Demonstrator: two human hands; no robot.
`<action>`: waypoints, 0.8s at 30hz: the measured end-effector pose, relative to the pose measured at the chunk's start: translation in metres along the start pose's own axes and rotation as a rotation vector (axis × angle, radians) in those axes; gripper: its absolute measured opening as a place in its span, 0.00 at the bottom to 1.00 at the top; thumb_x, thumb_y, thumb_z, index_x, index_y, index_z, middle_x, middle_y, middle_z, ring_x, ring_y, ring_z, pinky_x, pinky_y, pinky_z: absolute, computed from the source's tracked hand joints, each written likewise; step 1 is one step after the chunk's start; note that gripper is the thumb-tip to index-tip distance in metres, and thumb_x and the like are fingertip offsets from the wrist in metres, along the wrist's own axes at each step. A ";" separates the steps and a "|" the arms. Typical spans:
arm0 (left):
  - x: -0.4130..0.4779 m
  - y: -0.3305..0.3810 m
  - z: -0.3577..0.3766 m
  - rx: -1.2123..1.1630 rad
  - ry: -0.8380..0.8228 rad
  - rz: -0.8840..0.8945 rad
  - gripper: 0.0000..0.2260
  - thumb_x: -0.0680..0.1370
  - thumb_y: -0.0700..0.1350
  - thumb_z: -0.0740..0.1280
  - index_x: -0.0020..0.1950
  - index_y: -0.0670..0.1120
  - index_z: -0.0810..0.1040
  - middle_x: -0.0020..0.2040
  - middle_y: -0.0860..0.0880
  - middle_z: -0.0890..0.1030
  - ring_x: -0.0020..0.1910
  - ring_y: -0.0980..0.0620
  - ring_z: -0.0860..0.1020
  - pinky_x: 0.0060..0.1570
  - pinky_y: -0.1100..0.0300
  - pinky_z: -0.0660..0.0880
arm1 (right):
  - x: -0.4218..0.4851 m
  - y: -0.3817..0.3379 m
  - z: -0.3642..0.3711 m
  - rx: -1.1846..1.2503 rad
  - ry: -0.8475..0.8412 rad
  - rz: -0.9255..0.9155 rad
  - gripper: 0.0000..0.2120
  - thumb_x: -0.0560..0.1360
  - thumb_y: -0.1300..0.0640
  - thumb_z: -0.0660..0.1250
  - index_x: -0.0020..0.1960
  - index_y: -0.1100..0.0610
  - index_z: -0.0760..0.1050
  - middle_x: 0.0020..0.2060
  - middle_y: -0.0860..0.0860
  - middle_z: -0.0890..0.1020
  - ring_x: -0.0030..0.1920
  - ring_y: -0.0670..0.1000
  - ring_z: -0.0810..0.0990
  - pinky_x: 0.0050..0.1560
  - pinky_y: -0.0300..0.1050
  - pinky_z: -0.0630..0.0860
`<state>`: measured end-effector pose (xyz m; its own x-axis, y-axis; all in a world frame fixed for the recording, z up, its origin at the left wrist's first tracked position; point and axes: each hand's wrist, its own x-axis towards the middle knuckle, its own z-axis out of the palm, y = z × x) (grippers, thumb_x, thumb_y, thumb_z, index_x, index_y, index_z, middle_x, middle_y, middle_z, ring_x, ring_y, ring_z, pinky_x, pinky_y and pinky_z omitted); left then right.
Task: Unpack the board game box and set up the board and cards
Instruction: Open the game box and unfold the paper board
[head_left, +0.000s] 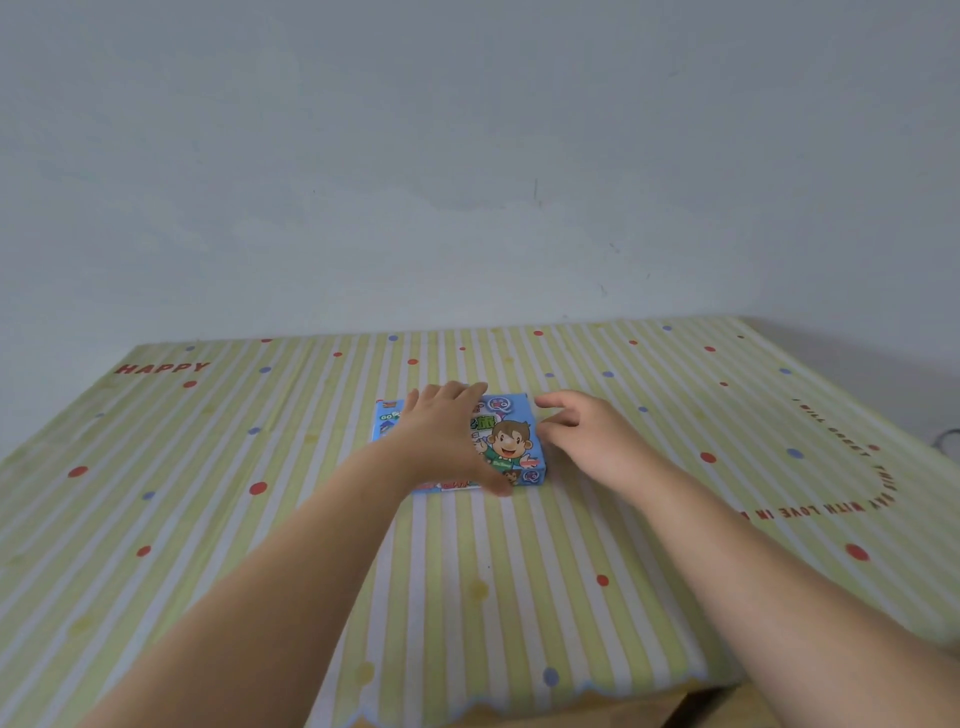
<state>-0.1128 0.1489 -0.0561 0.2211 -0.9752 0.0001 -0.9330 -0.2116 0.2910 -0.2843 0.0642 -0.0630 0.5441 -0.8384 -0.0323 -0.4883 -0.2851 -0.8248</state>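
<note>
A small blue board game box (511, 441) with a cartoon boy on its lid lies flat and closed in the middle of the table. My left hand (447, 436) lies spread over the box's left half, fingers at the far edge and thumb at the near edge. My right hand (587, 439) is at the box's right side, fingers curled and apart, fingertips close to the right edge; I cannot tell whether they touch it. No board or cards are in sight.
The table carries a green-and-white striped cloth (519, 571) with red and blue dots and printed words. A plain grey wall (467, 156) rises right behind the table. The table's near edge (545, 701) and right corner show at the bottom.
</note>
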 end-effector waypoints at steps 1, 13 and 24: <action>-0.002 0.001 -0.001 0.005 0.026 0.020 0.55 0.58 0.65 0.77 0.77 0.51 0.54 0.71 0.54 0.63 0.71 0.50 0.58 0.73 0.53 0.52 | 0.000 0.000 0.000 0.047 0.006 0.001 0.18 0.77 0.54 0.65 0.67 0.49 0.72 0.55 0.50 0.82 0.54 0.49 0.81 0.59 0.47 0.75; -0.006 0.000 -0.011 -0.149 0.109 0.072 0.52 0.56 0.61 0.80 0.74 0.52 0.59 0.65 0.56 0.65 0.67 0.53 0.61 0.69 0.55 0.62 | 0.001 -0.011 -0.006 0.442 -0.062 0.050 0.19 0.74 0.63 0.70 0.64 0.59 0.74 0.46 0.62 0.85 0.40 0.55 0.85 0.40 0.46 0.80; -0.010 -0.005 -0.020 -0.237 0.135 0.082 0.50 0.54 0.55 0.82 0.72 0.54 0.62 0.63 0.57 0.65 0.66 0.53 0.62 0.65 0.55 0.67 | -0.001 -0.011 -0.005 0.460 -0.005 0.009 0.25 0.76 0.70 0.57 0.62 0.46 0.75 0.43 0.55 0.83 0.40 0.54 0.83 0.44 0.48 0.80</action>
<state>-0.1046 0.1605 -0.0388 0.1984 -0.9677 0.1558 -0.8605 -0.0959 0.5004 -0.2832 0.0660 -0.0512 0.5452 -0.8372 -0.0423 -0.1399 -0.0411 -0.9893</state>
